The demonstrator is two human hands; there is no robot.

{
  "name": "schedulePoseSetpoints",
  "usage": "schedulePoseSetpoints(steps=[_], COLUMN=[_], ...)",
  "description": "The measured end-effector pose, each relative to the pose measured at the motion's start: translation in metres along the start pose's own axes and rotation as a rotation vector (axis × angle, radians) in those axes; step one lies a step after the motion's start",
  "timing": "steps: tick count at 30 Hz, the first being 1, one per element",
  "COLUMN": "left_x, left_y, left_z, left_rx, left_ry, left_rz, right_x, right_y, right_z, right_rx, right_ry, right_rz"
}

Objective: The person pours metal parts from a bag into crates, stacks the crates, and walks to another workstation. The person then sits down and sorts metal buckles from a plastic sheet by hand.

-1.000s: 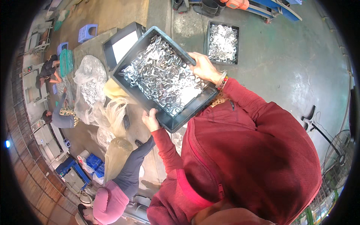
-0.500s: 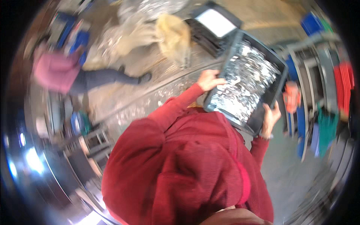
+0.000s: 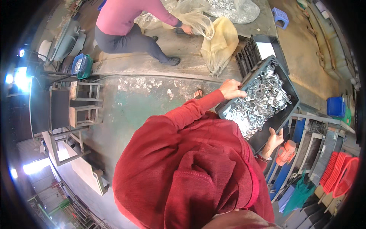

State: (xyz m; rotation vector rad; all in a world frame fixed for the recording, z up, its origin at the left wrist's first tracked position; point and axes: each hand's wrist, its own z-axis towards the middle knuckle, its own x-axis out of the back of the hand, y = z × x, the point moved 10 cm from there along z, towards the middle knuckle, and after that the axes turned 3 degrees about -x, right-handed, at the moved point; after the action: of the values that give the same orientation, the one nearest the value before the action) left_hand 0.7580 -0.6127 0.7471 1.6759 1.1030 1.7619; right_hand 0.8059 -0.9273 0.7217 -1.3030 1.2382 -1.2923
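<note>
A dark grey plastic crate [image 3: 263, 138] is held tilted in front of me, to the right. A heap of small shiny metal pieces [image 3: 261, 101] fills much of it; a bare dark patch shows at the near right corner. My left hand [image 3: 231, 89] grips the left rim, thumb over the edge and fingers hidden outside. At the near right side, my right hand [image 3: 273, 141] holds the crate, with its thumb and some fingers showing. Just beyond the crate stand black crates [image 3: 246, 57], with a white sheet [image 3: 265, 50] in the rightmost one.
At the far left a co-worker in pink [image 3: 120, 17] reaches toward a yellowish mesh sack [image 3: 220, 42]. A metal rack [image 3: 310, 152] with an orange object [image 3: 286, 152] and red baskets [image 3: 337, 171] stands right. Metal-framed stands [image 3: 85, 114] are left. A blue stool [image 3: 280, 18] sits far right.
My view has turned, so the co-worker, sack and rack appear shifted. The crate stays in both hands, now slightly farther right in view. The co-worker's arm now extends toward the sack.
</note>
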Motion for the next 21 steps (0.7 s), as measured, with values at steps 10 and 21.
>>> schedulePoseSetpoints(steps=[10, 21], left_x=[0.033, 0.035], left_y=[0.035, 0.04], left_z=[-0.057, -0.066], left_rx=[0.011, 0.013], left_ry=[0.166, 0.229], left_rz=[-0.061, -0.092], right_x=[0.005, 0.006], right_y=[-0.038, -0.075], right_z=[-0.009, -0.004], right_rx=[0.087, 0.069], right_ry=[-0.12, -0.194], right_rz=[0.06, -0.084])
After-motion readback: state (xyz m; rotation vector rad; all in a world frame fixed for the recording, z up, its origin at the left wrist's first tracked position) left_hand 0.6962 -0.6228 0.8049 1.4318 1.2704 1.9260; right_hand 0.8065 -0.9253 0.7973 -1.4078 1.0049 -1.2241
